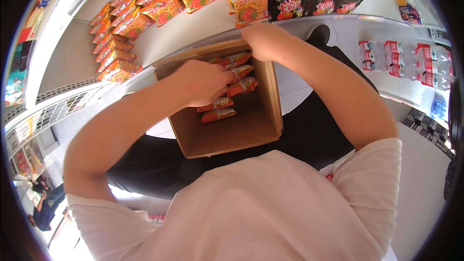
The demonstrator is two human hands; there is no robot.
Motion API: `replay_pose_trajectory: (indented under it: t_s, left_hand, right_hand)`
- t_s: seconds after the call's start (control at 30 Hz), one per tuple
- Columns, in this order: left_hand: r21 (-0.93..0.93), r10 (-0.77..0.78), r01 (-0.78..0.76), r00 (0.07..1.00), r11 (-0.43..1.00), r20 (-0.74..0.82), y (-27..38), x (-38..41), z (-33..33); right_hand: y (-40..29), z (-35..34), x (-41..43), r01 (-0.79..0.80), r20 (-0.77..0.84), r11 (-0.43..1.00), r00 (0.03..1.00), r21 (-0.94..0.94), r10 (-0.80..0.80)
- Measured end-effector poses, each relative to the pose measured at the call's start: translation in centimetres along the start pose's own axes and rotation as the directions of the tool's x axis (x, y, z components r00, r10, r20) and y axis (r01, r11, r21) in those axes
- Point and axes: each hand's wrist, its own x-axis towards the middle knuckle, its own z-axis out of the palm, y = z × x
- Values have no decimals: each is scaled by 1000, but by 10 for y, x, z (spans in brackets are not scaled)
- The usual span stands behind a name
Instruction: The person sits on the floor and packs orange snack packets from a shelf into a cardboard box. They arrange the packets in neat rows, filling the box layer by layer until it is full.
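Note:
An open cardboard box (224, 144) stands tilted before me, between my legs. Inside it, orange-red snack bags (242, 86) lie in rows along the far and middle part. My left hand (203, 81) reaches into the box from the left, its fingers down among the bags; the fingertips are hidden, so whether a bag is gripped does not show. At the far right corner of the box, my right hand (262, 40) is closed on the rim. Just beyond the box, orange snack bags (252, 5) and black snack bags (290, 6) stand in rows on a white shelf (170, 41).
Clear plastic bottles with red labels (395, 58) stand on a shelf at right. A wire mesh shelf front (54, 112) runs along the left. My dark-trousered legs (311, 127) flank the box. Another person (49, 206) is at the far lower left.

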Motion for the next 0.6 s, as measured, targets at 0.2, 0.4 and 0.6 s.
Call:
replay_pose_trajectory:
  t_s: [0.2, 0.4, 0.6]
  left_hand:
    - [126, -30, 72, 952, 989, -304, -71, -64, -15]
    - [-134, -153, 130, 971, 982, -182, -112, -54, 24]
    - [-183, -137, 112, 982, 977, -131, -110, -52, 23]
  right_hand:
    - [1, -18, -1, -22, 146, 999, 989, -37, 27]
    - [27, -41, 2, -109, 230, 944, 972, 311, 37]
    - [87, -46, 68, -14, -251, 998, 968, -64, -2]
